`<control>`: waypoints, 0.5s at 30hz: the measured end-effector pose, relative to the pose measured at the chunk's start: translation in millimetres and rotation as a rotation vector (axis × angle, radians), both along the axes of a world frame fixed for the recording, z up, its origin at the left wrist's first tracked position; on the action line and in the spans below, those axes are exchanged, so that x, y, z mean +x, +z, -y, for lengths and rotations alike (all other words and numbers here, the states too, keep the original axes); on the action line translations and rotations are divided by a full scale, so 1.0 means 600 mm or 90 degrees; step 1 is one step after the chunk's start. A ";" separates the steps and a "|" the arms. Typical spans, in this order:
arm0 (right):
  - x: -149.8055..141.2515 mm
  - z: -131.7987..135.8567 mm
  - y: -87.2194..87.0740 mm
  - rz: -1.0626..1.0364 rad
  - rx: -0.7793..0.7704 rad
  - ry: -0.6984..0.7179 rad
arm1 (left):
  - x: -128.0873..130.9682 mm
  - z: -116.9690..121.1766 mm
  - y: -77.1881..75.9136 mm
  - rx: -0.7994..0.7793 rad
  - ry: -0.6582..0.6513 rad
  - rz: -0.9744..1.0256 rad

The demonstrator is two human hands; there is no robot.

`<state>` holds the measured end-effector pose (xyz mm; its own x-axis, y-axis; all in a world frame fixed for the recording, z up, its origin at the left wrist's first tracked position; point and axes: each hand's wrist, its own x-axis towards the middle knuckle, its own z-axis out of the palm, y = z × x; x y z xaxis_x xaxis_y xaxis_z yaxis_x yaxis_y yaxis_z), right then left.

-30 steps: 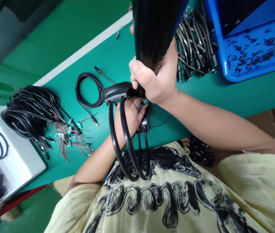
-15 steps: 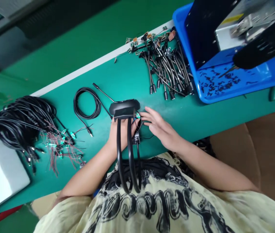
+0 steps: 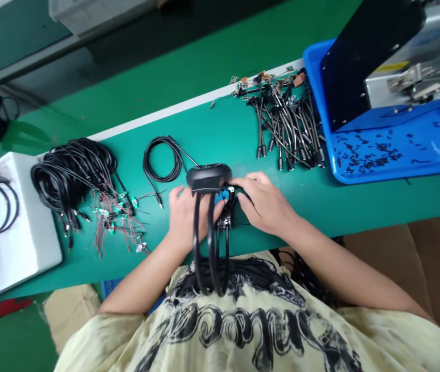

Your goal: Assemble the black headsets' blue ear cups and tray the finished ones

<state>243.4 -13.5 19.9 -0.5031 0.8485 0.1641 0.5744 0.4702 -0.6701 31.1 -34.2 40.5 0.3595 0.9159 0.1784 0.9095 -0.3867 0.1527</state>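
Observation:
A black headset (image 3: pixel 208 178) stands in front of me, its two curved headband bars hanging down toward my shirt. My left hand (image 3: pixel 184 219) is closed round it from the left, with the fingers partly hidden behind the bars. Between the hands lies an open ear cup, showing a small green circuit board (image 3: pixel 231 189) and a blue part (image 3: pixel 223 196). At its right edge, my right hand (image 3: pixel 264 201) has the index finger and thumb bent onto the cup; what lies between the fingertips is too small to make out. A thin microphone boom (image 3: pixel 186 154) points up-left.
A coiled black cable (image 3: pixel 145 164) lies left of the headset. Beyond it are bundled cables (image 3: pixel 76 165) with wired boards (image 3: pixel 119 209) and a white foam box (image 3: pixel 37 217). Microphone booms (image 3: pixel 282 121) are piled at back right, beside a blue tray (image 3: pixel 338 173) of small black parts under a machine.
The view has shifted, so the table's contents appear further right. My right hand has closed from spread fingers and moved in to the ear cup. My left hand keeps holding the headset.

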 end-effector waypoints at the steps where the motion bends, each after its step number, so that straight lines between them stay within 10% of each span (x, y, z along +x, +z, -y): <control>1: -0.003 -0.004 -0.001 0.012 0.012 0.028 | -0.022 0.003 0.000 0.004 0.028 0.016; 9: -0.026 -0.010 -0.014 0.192 0.110 0.152 | -0.105 -0.024 -0.049 -0.167 -0.067 0.054; 15: -0.045 -0.014 0.025 0.325 0.072 0.162 | -0.105 0.013 0.017 -0.043 -0.130 0.043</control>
<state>216.4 -5.2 34.8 -0.7277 0.6823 -0.0698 0.6715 0.6879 -0.2753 -31.8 -41.8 50.5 0.5276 0.8363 0.1490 0.8002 -0.5482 0.2431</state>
